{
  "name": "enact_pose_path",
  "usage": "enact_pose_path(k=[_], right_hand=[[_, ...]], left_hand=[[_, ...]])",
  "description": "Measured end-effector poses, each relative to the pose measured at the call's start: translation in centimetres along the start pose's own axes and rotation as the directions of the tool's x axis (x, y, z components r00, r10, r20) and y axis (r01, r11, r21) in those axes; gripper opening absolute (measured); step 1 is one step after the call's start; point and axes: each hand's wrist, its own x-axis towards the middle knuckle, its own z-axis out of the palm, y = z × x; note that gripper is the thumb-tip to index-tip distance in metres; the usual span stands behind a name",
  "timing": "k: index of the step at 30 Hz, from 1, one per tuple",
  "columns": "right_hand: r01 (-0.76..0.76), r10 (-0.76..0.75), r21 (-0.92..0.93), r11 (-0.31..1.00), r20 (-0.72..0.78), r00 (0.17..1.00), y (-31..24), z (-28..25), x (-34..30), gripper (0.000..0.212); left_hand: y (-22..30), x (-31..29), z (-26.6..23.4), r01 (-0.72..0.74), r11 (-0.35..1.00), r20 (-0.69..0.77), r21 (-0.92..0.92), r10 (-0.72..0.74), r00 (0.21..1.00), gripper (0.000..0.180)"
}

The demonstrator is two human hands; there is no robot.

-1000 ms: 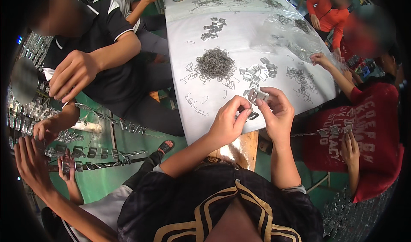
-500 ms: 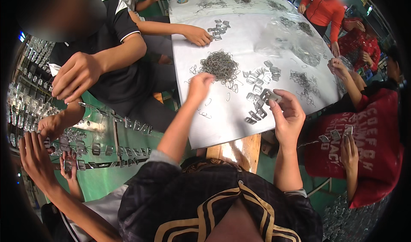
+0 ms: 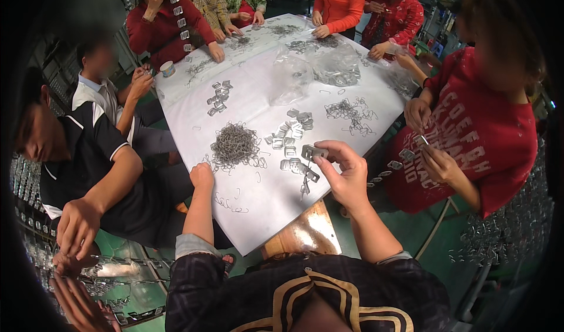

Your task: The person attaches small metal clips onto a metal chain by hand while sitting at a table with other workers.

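Observation:
My right hand [image 3: 346, 176] pinches a flat silver metal buckle with a slot [image 3: 314, 152] between thumb and fingers, above the near part of the table. Below the buckle, small metal pieces [image 3: 305, 186] show; whether they hang from it or lie behind is unclear. Just beyond is a scattered group of similar buckles [image 3: 289, 131]. My left hand [image 3: 202, 176] is closed at the table's left edge, beside a heap of thin wire hooks [image 3: 235, 145]; anything inside its fingers is hidden. Loose hooks [image 3: 226, 201] lie near that wrist.
The white-covered table [image 3: 247, 229] also bears clear plastic bags [image 3: 335, 68], another hook pile [image 3: 351, 116], a buckle group [image 3: 219, 97] and a paper cup [image 3: 167, 69]. Several people work around it, one in red [image 3: 470, 132] close on my right, one in black [image 3: 106, 173] on my left.
The view has swung, showing more people at the far side. My left hand has drawn back from the hook heap toward the table's left edge and closed. My right hand still holds the buckle.

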Motion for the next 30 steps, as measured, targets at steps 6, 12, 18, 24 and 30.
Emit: enact_pose_path(k=[6, 12, 18, 24, 30], right_hand=[[-0.014, 0.014, 0.006, 1.000, -0.028, 0.999, 0.3, -0.4, 0.3, 0.027], [-0.045, 0.046, 0.051, 0.998, -0.018, 0.999, 1.0, 0.4, 0.0, 0.036], [-0.031, 0.031, 0.009, 0.999, 0.042, 0.999, -0.3, 1.4, -0.7, 0.037], [0.018, -0.014, -0.039, 0.999, 0.093, 0.996, -1.2, 1.7, -1.4, 0.037], [-0.021, 0.017, 0.020, 1.000, 0.156, 0.988, -1.5, 2.3, -2.3, 0.036]], left_hand=[[2.9, -1.8, -6.9, 0.168, 0.824, -0.007, -0.541, -0.204, 0.979, 0.013], [11.4, -7.2, -18.6, -0.309, 0.041, -0.283, -0.950, 0.300, 0.911, 0.007], [14.0, -10.4, -25.5, -0.545, 0.004, -0.493, -0.838, 0.420, 0.762, 0.008], [13.9, -10.8, -25.3, -0.557, 0.074, -0.488, -0.827, 0.397, 0.777, 0.008], [13.9, -11.7, -25.1, -0.475, 0.040, -0.436, -0.879, 0.335, 0.835, 0.006]])
